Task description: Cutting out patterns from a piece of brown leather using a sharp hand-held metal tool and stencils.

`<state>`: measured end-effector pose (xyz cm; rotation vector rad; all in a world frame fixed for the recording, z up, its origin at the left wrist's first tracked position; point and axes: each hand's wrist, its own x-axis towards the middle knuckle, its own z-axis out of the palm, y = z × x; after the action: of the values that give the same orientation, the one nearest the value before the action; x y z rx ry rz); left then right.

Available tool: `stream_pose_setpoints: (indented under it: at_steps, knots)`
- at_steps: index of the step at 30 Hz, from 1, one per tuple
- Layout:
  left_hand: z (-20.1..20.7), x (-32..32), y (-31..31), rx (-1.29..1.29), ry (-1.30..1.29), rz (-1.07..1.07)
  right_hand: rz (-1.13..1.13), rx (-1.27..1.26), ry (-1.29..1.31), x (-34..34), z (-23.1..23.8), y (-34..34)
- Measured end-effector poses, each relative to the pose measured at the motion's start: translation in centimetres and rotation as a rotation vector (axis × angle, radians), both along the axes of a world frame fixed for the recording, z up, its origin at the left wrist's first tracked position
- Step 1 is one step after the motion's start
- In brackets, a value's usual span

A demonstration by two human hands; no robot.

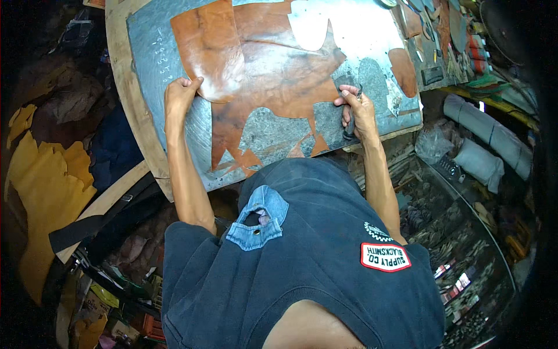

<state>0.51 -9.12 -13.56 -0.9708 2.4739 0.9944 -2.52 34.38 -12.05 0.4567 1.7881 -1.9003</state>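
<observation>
Between the thumb and fingertips of my left hand (pixel 180 100) is the lower left edge of a cut brown leather piece (pixel 210 43). This glossy piece has a rounded bottom and lies over a larger brown leather hide (pixel 279 75). The hide has curved cut-outs along its near and right sides. At the right side of the hide, my right hand (pixel 361 111) is closed around a slim tool with a dark handle (pixel 349 130). Its tip is too small to make out. Both lie above a grey work surface (pixel 152 58).
Leather scraps (pixel 247 160) lie at the near edge. A brown oval piece (pixel 403 71) rests at the right, below a rack of tools and offcuts (pixel 444 43). A glass case (pixel 465 209) stands lower right. Yellow leather (pixel 55 180) hangs at the left.
</observation>
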Motion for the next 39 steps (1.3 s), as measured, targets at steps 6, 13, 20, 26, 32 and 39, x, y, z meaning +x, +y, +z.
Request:
stream_pose_setpoints:
  at_steps: [6, 13, 20, 26, 32, 39]
  knots:
    - [3.0, 2.7, 6.8, 0.609, -0.039, -0.083, -0.022, 0.006, -0.025, 0.1, 0.3, -0.1]
    - [3.0, 3.5, 9.5, 0.425, -0.113, -0.105, -0.013, 0.029, -0.103, -0.4, 0.7, -0.3]
    - [3.2, 2.9, 10.0, 0.371, -0.115, -0.073, 0.012, 0.094, -0.162, -0.7, 1.0, -0.6]
    - [3.1, 2.7, 10.1, 0.376, -0.125, -0.065, 0.012, 0.085, -0.172, -0.7, 0.9, -0.5]
    - [3.1, 2.7, 10.0, 0.396, -0.103, -0.050, -0.008, 0.078, -0.149, -0.8, 1.0, -0.7]
    - [1.8, 3.9, 8.0, 0.341, 0.056, 0.092, 0.003, 0.104, -0.155, -0.7, 1.1, -0.8]
